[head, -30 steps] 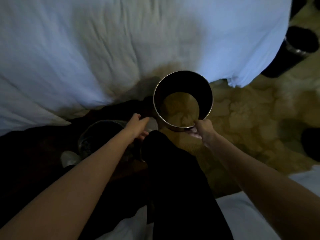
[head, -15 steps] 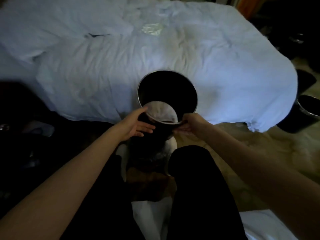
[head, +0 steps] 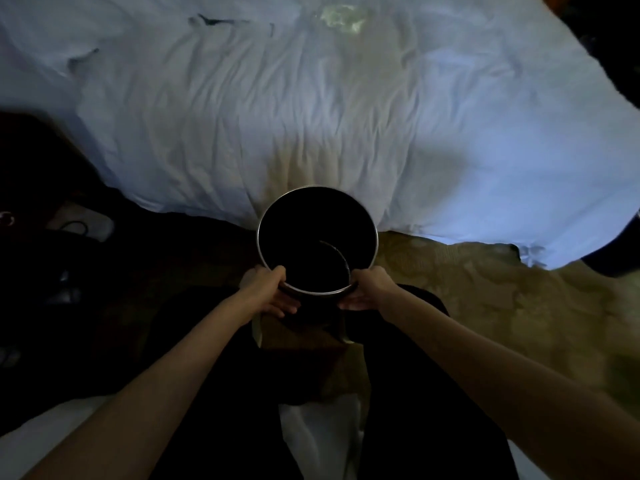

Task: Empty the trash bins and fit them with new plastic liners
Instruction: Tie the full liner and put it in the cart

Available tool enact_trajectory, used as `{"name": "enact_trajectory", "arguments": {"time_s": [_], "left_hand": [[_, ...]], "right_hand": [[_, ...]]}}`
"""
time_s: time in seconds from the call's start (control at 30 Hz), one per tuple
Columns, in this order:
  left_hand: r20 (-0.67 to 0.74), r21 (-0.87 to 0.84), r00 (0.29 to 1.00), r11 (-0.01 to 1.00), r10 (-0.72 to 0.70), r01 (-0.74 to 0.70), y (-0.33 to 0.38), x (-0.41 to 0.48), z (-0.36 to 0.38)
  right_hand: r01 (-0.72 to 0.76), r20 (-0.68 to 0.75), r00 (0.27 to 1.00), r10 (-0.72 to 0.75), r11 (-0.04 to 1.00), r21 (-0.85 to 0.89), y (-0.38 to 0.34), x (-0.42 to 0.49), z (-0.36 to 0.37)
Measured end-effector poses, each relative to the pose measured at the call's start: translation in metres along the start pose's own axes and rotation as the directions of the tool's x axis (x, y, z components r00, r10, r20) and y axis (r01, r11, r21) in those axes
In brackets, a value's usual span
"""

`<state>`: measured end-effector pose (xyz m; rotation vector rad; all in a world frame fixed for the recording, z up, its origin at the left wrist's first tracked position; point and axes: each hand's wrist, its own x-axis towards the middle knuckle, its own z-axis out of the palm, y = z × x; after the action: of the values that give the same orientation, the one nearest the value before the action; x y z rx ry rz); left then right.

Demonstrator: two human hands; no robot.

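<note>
No legible text, labels, brands or numbers anywhere in view. Frame is dim, and the bin (head: 300, 229) shows no readable marking.

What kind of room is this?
Probably a bedroom, maybe a hotel room: a big bed with rumpled white bedding, patterned carpet beside it, and a small metal-rimmed trash bin.
</note>
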<state>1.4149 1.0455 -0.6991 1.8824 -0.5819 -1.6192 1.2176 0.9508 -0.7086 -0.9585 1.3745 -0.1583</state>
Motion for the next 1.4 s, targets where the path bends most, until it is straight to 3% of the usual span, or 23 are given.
{"name": "enact_trajectory", "arguments": {"time_s": [0.43, 0.57, 0.63, 0.7, 0.77, 0.8, 0.83, 0.9, 0.97, 1.07, 1.2, 1.4], "left_hand": [[0.045, -0.072, 0.999, 0.997, 0.016, -0.012, 0.000, 0.037, 0.004], [0.010, -0.154, 0.999, 0.987, -0.035, 0.037, -0.013, 0.060, 0.007], [0.004, -0.182, 0.999, 0.982, -0.042, 0.042, -0.023, 0.074, 0.008], [-0.015, -0.209, 0.999, 0.977, -0.045, 0.041, -0.035, 0.087, 0.009], [-0.023, -0.225, 0.998, 0.973, -0.063, 0.056, -0.044, 0.099, 0.012], [-0.027, -0.231, 0.997, 0.971, -0.074, 0.066, -0.049, 0.105, 0.014], [-0.035, -0.237, 0.996, 0.969, -0.085, 0.075, -0.053, 0.111, 0.016], [-0.075, -0.259, 0.991, 0.962, -0.108, 0.085, -0.062, 0.124, 0.019], [-0.106, -0.262, 0.988, 0.962, -0.110, 0.079, -0.071, 0.134, 0.019], [-0.073, -0.202, 0.993, 0.977, -0.088, 0.072, -0.089, 0.146, 0.018], [-0.038, -0.201, 0.979, 0.961, -0.201, 0.190, -0.103, 0.169, 0.021], [-0.041, -0.206, 0.974, 0.956, -0.221, 0.208, -0.105, 0.180, 0.018]], "right_hand": [[-0.050, 0.029, 0.998, 0.050, 0.999, -0.012, 0.009, 0.032, -0.008], [-0.028, -0.015, 1.000, 0.025, 0.985, -0.168, 0.010, 0.039, -0.011], [0.070, -0.214, 0.961, -0.177, 0.900, -0.429, 0.011, 0.044, -0.012], [0.186, -0.312, 0.797, -0.517, 0.702, -0.688, 0.009, 0.051, -0.009], [0.299, -0.180, 0.692, -0.699, 0.504, -0.810, 0.002, 0.067, -0.001], [0.345, -0.068, 0.702, -0.709, 0.422, -0.839, -0.001, 0.082, 0.005], [0.375, 0.054, 0.751, -0.658, 0.358, -0.855, -0.004, 0.099, 0.013], [0.376, 0.251, 0.885, -0.392, 0.287, -0.881, -0.004, 0.138, 0.032], [0.325, 0.301, 0.945, -0.125, 0.296, -0.898, 0.006, 0.175, 0.054], [0.255, 0.279, 0.960, 0.040, 0.297, -0.920, 0.035, 0.224, 0.078], [0.158, 0.213, 0.953, 0.215, 0.244, -0.957, 0.066, 0.268, 0.092], [0.094, 0.159, 0.949, 0.273, 0.237, -0.967, 0.081, 0.295, 0.112]]}}
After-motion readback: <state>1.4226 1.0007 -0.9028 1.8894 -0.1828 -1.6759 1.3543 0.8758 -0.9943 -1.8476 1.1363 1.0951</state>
